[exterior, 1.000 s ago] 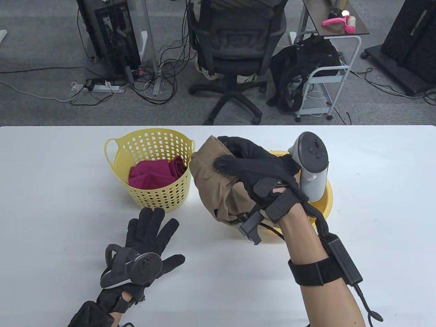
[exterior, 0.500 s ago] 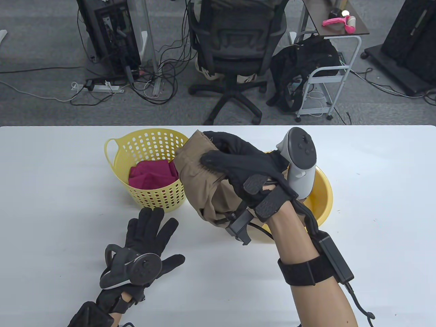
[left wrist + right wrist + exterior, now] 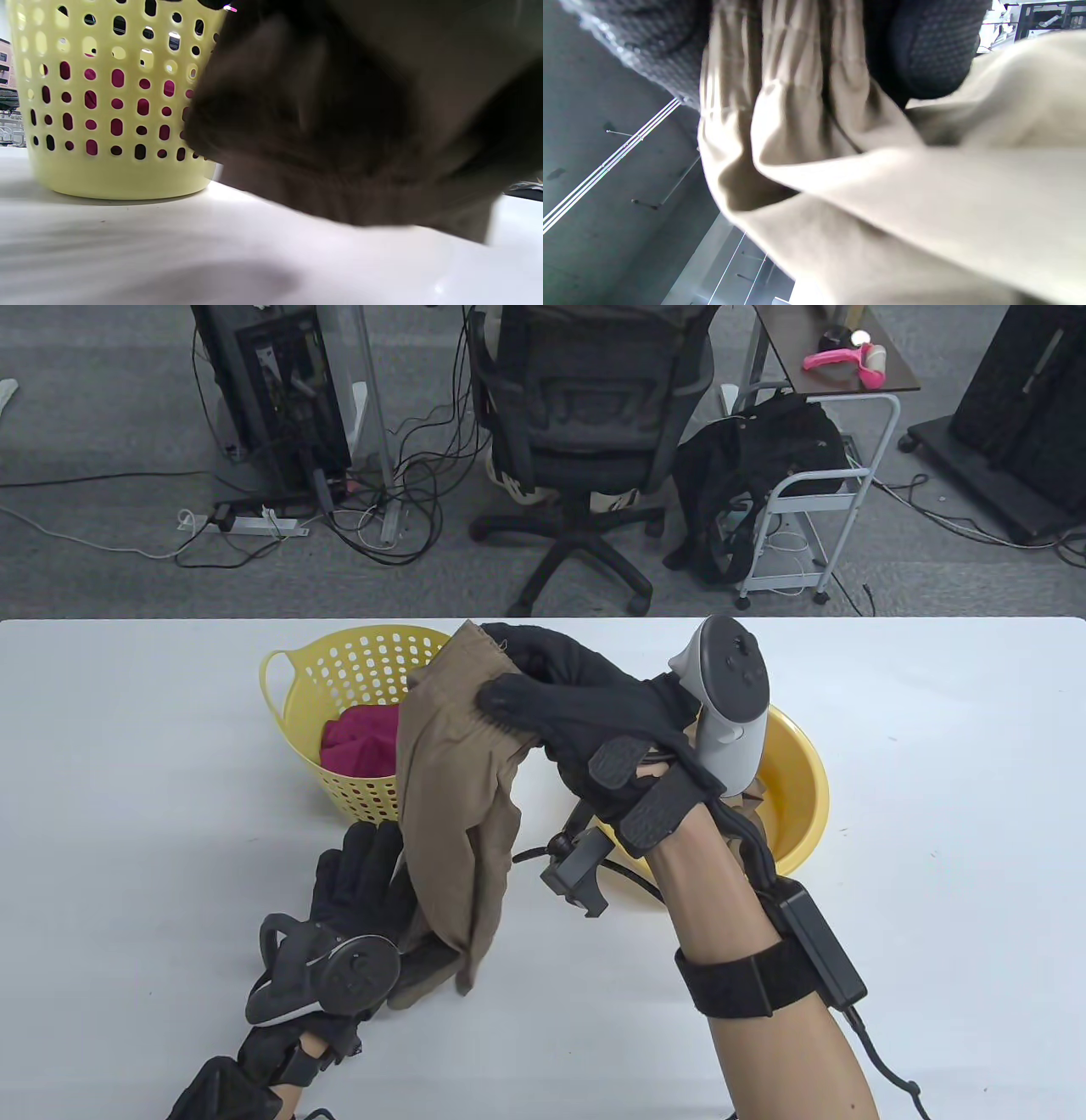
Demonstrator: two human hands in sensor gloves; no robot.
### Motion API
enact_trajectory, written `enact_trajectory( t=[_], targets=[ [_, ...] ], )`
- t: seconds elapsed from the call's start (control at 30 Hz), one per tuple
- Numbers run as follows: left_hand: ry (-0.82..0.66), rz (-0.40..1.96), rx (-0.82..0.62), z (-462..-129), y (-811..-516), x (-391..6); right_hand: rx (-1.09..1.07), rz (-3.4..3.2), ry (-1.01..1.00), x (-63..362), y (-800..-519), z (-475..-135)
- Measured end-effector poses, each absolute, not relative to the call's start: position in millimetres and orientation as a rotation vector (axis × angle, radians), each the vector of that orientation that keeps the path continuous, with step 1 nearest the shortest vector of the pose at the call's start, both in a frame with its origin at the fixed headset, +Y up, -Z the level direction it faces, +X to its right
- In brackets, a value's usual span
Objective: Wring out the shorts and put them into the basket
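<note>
Tan shorts (image 3: 450, 814) hang from my right hand (image 3: 517, 683), which grips their gathered waistband just right of the yellow perforated basket (image 3: 339, 661). The cloth falls in a long fold in front of the basket's right wall. Its lower end lies over the fingers of my left hand (image 3: 356, 874), which rests flat on the table. In the left wrist view the shorts (image 3: 339, 127) fill the right side, beside the basket (image 3: 106, 106). The right wrist view shows the bunched shorts (image 3: 882, 190) pinched under a gloved finger (image 3: 925, 51). A red garment (image 3: 361, 742) lies inside the basket.
A yellow basin (image 3: 797, 780) stands on the white table (image 3: 933, 899) behind my right wrist. Beyond the table's far edge are an office chair (image 3: 585, 432), a small cart (image 3: 814, 500) and floor cables.
My right hand has moved left toward the basket with the shorts. The bundle has unrolled and now hangs down onto my left hand, which has stayed put.
</note>
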State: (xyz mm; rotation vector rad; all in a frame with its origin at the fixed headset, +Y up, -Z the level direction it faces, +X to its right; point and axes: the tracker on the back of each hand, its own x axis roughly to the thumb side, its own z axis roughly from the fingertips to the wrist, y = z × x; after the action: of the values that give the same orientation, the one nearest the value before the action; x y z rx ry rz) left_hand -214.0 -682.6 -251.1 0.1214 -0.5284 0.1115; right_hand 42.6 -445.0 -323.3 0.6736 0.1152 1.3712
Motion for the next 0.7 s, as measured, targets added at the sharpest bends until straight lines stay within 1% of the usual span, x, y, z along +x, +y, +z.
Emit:
enact_trajectory(
  t=[0.37,0.63,0.7],
  targets=[
    [-0.551,0.152,0.105,-251,-686,-209,0.630,1.420,0.081,64,-443,-330],
    [-0.562,0.316,0.018,-260,-699,-198,0.612,1.417,0.065,81,-445,-334],
    [-0.554,0.333,0.019,-264,-702,-195,0.610,1.408,0.071,81,-446,-335]
  ],
)
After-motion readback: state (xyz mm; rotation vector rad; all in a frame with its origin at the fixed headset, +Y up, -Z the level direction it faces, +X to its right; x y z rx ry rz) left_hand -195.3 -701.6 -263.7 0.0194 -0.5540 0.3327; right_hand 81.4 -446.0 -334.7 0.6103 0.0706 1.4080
